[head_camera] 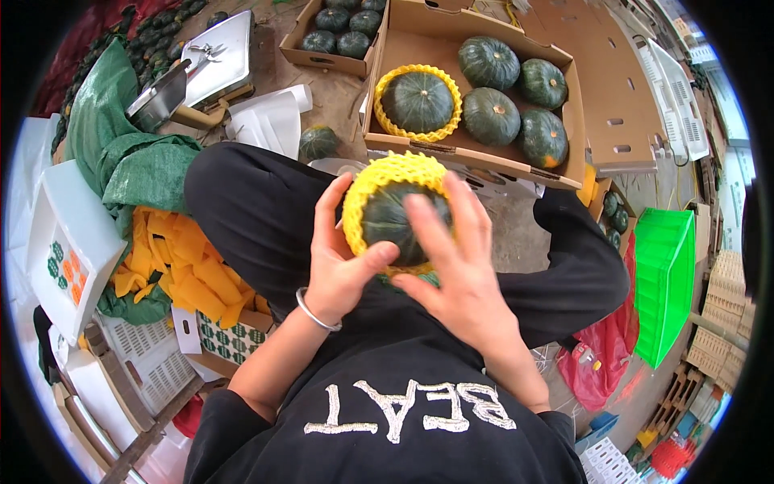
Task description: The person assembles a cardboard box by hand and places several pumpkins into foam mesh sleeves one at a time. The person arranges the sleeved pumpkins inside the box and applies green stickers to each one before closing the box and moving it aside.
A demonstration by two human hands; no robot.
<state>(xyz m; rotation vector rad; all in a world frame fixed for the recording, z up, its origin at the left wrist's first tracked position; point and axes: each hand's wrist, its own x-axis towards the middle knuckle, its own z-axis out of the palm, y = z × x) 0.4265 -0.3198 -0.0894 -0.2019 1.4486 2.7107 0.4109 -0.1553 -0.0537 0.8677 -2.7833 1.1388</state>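
Note:
Between my hands, above my lap, is a dark green kabocha squash (385, 216) in a yellow foam net sleeve (396, 166). My left hand (341, 269) grips the left side, its thumb on the lower edge of the squash. My right hand (462, 266) is around the right side, with a blurred finger across the squash's face and the thumb at its lower edge. Just beyond stands an open cardboard box (417, 36). In its near left corner sits a squash (418, 97) in another yellow net (387, 124); several bare squashes (491, 116) fill the right part.
A smaller box (296, 51) of squashes stands behind, with a loose squash (318, 143) on the floor. Pruning shears (207, 51) lie on a scale (224, 66) at the far left. Orange-yellow sheets (193, 266) are heaped at left; a green crate (665, 284) stands at right.

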